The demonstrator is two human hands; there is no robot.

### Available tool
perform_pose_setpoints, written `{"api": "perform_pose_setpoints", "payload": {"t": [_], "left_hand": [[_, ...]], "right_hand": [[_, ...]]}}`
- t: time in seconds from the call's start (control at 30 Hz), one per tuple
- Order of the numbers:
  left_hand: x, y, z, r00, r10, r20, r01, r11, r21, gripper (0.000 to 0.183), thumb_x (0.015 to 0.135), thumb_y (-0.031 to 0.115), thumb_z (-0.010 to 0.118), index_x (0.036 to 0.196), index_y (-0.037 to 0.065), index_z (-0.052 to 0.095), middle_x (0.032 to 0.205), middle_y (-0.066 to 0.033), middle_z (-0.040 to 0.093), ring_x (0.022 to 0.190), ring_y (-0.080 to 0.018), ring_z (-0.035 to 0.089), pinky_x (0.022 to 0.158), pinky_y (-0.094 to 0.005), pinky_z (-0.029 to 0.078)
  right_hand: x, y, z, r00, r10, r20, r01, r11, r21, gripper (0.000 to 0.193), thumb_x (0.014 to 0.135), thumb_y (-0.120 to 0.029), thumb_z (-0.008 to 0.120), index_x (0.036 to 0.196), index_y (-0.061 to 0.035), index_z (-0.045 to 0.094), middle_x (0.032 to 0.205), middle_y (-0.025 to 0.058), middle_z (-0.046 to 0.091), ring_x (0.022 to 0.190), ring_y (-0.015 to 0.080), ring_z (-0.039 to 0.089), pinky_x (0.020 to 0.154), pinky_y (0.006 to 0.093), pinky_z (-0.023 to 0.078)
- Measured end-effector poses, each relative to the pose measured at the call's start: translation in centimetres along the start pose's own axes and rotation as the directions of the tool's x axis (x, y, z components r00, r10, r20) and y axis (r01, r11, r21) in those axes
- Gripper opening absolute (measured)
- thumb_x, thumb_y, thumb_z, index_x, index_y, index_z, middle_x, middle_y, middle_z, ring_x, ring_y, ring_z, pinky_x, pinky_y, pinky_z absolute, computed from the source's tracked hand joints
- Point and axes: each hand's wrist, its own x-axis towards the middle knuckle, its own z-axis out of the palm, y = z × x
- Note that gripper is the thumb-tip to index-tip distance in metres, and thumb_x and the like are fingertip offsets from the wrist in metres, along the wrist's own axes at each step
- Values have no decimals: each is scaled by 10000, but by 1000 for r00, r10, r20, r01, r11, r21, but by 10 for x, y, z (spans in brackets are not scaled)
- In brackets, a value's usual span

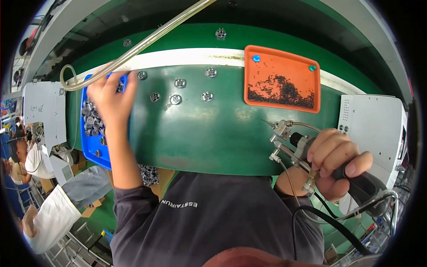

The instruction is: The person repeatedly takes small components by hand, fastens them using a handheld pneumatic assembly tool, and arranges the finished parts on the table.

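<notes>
While the left hand [106, 95] reaches into the blue bin [89, 147] at the left edge of the green bench [200, 133], its fingers are curled down over the small metal parts [91, 122] heaped there. Cannot tell if it has one pinched yet, the back of the hand hides the fingertips.

Right hand [331, 162] is clenched round the black handle of a powered screwdriver [307, 153], tip pointing left and up over the bench, thumb on top. Thin hoses and a black cable [329, 222] trail off the rear of the tool toward the lower right.

Six more of the round metal parts [180, 83] lie loose on the bench, spaced apart, between the bin and the orange tray [311, 107]. Tray holds a scatter of tiny dark screws [280, 91] and stands well apart from both hands. A clear hose [147, 40] arcs overhead from upper middle down to the bin.

Handling guess: parts look light, rigid and smooth, so likely slippery in a heap; pinch one by its rim with thumb and two fingers rather than scooping. The screwdriver looks heavier at the nose, and the hoses will tug, so a full fist on the handle seems right.

Another person in a white sleeve [53, 213] is at lower left, apart from this work.
</notes>
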Motion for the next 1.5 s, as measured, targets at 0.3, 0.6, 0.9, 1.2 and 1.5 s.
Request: {"api": "perform_pose_setpoints", "payload": {"t": [0.3, 0.6, 0.9, 1.2, 1.5], "left_hand": [[112, 75, 192, 796, 338, 502, -8, 836, -549, 342, 853, 165, 753, 1157, 16, 712, 1130, -171, 698, 1081, -356, 668, 968, -415, 536], [62, 134, 78, 650, 581, 490, -114, 712, -693, 241, 809, 123, 758, 1037, 63, 708, 1003, -108, 692, 1044, -313, 663, 921, -422, 519], [149, 121, 183, 823, 220, 524, 224, 722, -655, 384, 805, 185, 750, 1166, 69, 688, 1094, -103, 675, 869, -231, 618, 811, -341, 541], [164, 123, 255, 814, 338, 473, -1, 814, -581, 329, 936, 164, 667, 1236, 29, 663, 1211, -168, 643, 1131, -333, 653, 1012, -396, 523], [19, 144, 48, 701, 584, 409, -256, 742, -620, 306, 802, 226, 800, 1076, 120, 713, 946, -23, 685, 950, -211, 635, 845, -355, 462]], "right_hand": [[5, 4, 20, 991, 16, -131, -12, 999, 31, 318, 931, -220, 782, 1041, -92, 512, 618, 15, 560, 462, 167, 540, 421, 290, 417], [5, 5, 6, 977, -12, -212, 8, 1000, -19, 336, 906, -214, 808, 1011, -90, 514, 602, 16, 554, 446, 168, 532, 420, 292, 416], [2, 4, 8, 983, 32, -179, -29, 999, 19, 360, 863, -212, 853, 1018, -71, 559, 600, 28, 568, 451, 181, 540, 426, 296, 414], [2, 5, 17, 969, 33, -243, -26, 999, 30, 359, 847, -218, 859, 989, -74, 564, 586, 26, 563, 439, 185, 529, 429, 309, 420], [6, 6, 10, 980, 16, -198, -15, 1000, 6, 334, 893, -224, 824, 998, -94, 535, 590, 14, 555, 443, 167, 529, 420, 294, 426]]}}
